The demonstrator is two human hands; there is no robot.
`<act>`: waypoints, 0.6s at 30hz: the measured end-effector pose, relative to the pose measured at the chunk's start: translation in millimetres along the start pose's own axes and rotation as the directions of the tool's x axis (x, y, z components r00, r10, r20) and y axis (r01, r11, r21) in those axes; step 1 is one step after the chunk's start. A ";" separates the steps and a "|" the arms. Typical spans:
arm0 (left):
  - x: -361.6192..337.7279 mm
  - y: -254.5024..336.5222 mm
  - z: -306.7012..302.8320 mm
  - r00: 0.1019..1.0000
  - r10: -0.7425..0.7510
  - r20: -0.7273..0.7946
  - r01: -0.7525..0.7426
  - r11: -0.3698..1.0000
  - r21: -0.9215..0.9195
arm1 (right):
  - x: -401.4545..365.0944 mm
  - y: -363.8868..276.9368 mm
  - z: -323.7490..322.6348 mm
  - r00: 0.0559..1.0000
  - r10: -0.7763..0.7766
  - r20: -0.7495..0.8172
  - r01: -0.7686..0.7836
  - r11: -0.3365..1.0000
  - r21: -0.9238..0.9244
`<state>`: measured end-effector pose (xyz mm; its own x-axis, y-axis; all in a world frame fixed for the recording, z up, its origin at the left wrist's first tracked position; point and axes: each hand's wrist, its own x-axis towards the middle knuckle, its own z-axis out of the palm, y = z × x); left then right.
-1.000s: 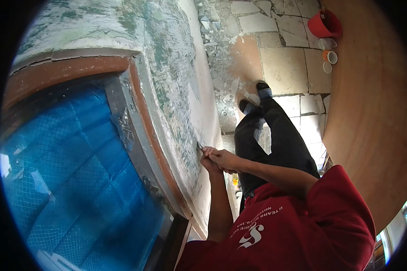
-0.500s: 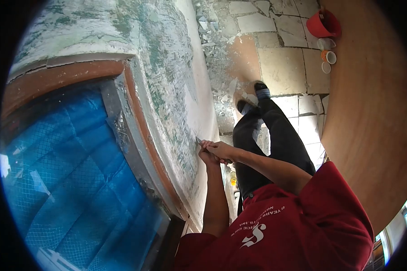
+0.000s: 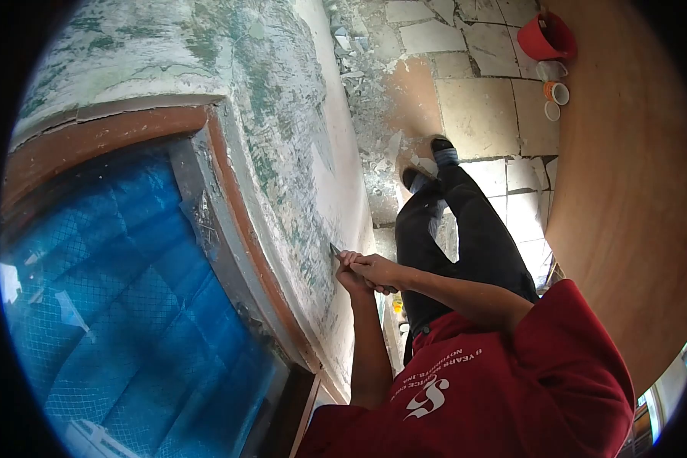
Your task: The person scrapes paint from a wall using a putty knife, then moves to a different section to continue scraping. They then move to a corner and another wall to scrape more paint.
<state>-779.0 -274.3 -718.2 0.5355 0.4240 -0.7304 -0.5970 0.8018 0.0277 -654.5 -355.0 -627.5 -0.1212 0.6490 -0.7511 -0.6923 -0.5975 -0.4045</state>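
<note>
A scraper point(image 3: 334, 249) has its small metal blade tip against the peeling wall point(image 3: 282, 175), whose surface is patchy white, grey and green. My left hand point(image 3: 350, 277) is closed around the scraper near the blade, on the wall side. Over it lies my right hand point(image 3: 375, 270), also closed on the tool. Most of the scraper is hidden by my fingers, so its full shape does not show.
To the left is a window with blue sheeting point(image 3: 145, 282) and a worn brown frame point(image 3: 237, 206). Paint flakes point(image 3: 351, 72) lie along the wall's foot on cracked floor tiles point(image 3: 477, 114). A red bucket point(image 3: 546, 38) and cups point(image 3: 559, 93) stand beside a curved wooden panel point(image 3: 626, 191).
Both hands and the scraper have shifted slightly down in the view, nearer to my body along the wall. The grip looks the same.
</note>
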 end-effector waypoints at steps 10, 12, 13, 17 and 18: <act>-10.6 0.4 -3.8 0.998 0.040 -0.039 -0.037 0.997 0.069 | 8.4 17.8 -1.3 0.999 -0.053 0.011 0.053 0.998 0.024; 15.8 10.1 -17.1 1.000 -0.018 0.018 0.016 0.993 0.114 | 29.7 20.7 -1.5 0.999 -0.050 -0.018 0.051 0.997 0.060; 24.8 12.1 -19.6 0.998 -0.045 0.050 0.038 0.990 0.136 | 42.9 18.7 -4.0 0.999 -0.039 -0.030 0.042 0.993 0.108; 30.0 2.7 -26.3 0.996 0.019 -0.089 -0.004 0.987 0.162 | 34.6 25.5 -17.0 0.998 -0.038 -0.046 0.041 0.998 0.054; 12.3 -3.2 -12.0 0.997 -0.043 0.057 0.039 0.997 0.071 | 15.1 15.7 -11.9 0.997 -0.049 -0.061 0.048 0.999 -0.022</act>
<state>-777.7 -276.7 -735.5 0.5940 0.4128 -0.6905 -0.5317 0.8456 0.0481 -658.7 -360.1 -651.4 -0.0438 0.6476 -0.7607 -0.6812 -0.5763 -0.4514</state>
